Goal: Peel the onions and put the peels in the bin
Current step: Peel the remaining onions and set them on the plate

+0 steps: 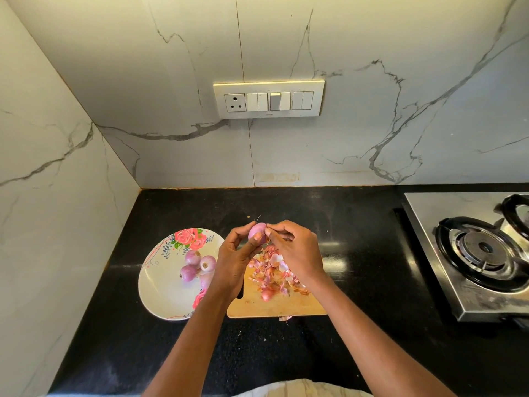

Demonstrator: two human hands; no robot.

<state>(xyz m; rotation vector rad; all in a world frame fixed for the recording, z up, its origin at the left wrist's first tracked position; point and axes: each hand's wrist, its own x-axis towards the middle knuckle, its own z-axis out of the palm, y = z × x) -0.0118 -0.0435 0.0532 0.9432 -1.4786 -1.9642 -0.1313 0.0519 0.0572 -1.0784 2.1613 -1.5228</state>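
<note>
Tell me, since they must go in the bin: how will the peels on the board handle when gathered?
The peels look thin and papery, so probably light, floppy and prone to scatter. One scrap already lies off the board, so sweeping may spill more.

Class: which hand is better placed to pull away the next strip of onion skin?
The right hand: its fingertips already pinch at the top of the onion, while the left hand cradles it.
</note>
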